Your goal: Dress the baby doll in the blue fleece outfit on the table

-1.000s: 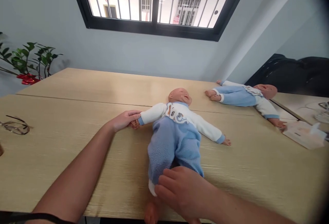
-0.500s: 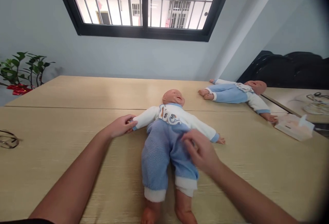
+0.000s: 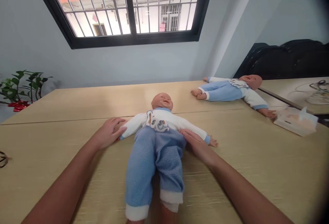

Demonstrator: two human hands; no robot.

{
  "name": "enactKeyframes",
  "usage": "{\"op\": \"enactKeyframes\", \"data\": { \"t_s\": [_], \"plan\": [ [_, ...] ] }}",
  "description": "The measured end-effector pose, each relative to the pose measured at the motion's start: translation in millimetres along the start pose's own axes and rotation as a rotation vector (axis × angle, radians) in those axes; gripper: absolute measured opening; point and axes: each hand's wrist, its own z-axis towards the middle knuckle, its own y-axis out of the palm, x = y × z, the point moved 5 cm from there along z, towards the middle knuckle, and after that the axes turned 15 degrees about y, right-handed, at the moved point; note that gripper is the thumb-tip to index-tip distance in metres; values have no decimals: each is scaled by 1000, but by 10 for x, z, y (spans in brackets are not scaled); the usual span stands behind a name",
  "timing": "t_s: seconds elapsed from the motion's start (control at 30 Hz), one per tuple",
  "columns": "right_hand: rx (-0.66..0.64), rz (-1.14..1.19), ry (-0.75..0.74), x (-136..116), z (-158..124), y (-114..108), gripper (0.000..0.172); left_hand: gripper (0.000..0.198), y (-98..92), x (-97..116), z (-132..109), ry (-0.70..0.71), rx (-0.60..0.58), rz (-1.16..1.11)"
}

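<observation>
A baby doll (image 3: 156, 138) in a white top and blue fleece trousers lies on its back on the wooden table (image 3: 257, 169), head toward the window. My left hand (image 3: 109, 133) is closed around the doll's wrist at the cuff of its outstretched arm. My right hand (image 3: 196, 143) lies flat with fingers together against the doll's side, under its other arm.
A second doll (image 3: 228, 90) in the same clothes lies at the back right against a mirror. A tissue pack (image 3: 295, 121) sits to its right. A potted plant (image 3: 20, 88) stands at the far left, and part of a pair of glasses (image 3: 2, 159) shows at the left edge.
My right hand went from the doll's feet up to its waist and now rests flat at its side. My left hand kept hold of the doll's wrist. The view tilted.
</observation>
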Motion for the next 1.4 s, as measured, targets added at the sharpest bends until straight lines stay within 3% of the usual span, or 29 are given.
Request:
{"op": "enactKeyframes", "data": {
  "t_s": [0.13,0.2,0.27,0.37,0.43,0.5,0.57,0.7,0.9,1.07,1.17,1.27,1.4],
  "plan": [
    [-180,-76,-4,44,19,13,17,38,1,623,401,282,58,163],
    [-147,-149,-40,32,26,7,20,32,87,1020,660,424,36,138],
    [-4,-182,-73,23,43,-29,21,30,209,1353,914,532,-2,108],
    [341,-138,-140,38,53,-136,20,32,482,1612,1202,606,-210,66],
    [542,-115,-175,74,40,-196,20,29,636,1637,1293,584,-334,49],
    [630,-116,-187,109,37,-218,20,20,718,1618,1312,550,-369,43],
    [632,-118,-199,118,38,-223,18,15,738,1595,1286,515,-328,48],
    [493,-135,-220,78,50,-213,17,13,734,1566,1212,451,-236,80],
    [367,-150,-200,80,84,-219,20,12,740,1547,1178,527,-123,113],
    [583,-278,-281,39,16,-244,21,17,692,1502,1105,588,-59,163],
    [670,-355,-354,-13,-40,-215,22,28,667,1459,1074,511,-87,231],
    [699,-390,-409,-39,-71,-187,22,22,676,1461,1068,443,-128,260],
    [762,-386,-394,-27,-84,-196,24,16,675,1533,1080,442,-3,317]
  ]
}}
